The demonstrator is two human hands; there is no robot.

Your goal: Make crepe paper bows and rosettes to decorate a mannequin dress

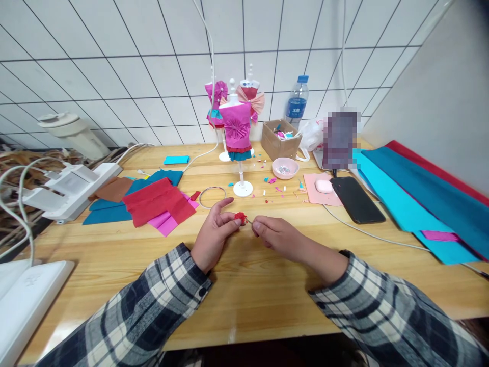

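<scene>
Between thumb and fingers, my left hand pinches a small crumpled piece of red crepe paper, its index finger raised. My right hand is closed on a thin string or wire that runs to the red piece; its exact kind is too small to make out. Just beyond the hands stands a small white dress form in a magenta crepe paper top with a pleated rosette, above red and teal frills. A thin ring, perhaps a wire coil, lies past my left hand.
Folded crepe paper lies at left by a power strip. Two more dressed forms stand behind. A cardboard box, pink bowl, bottle, black phone and long paper sheets sit right. Paper scraps dot the table.
</scene>
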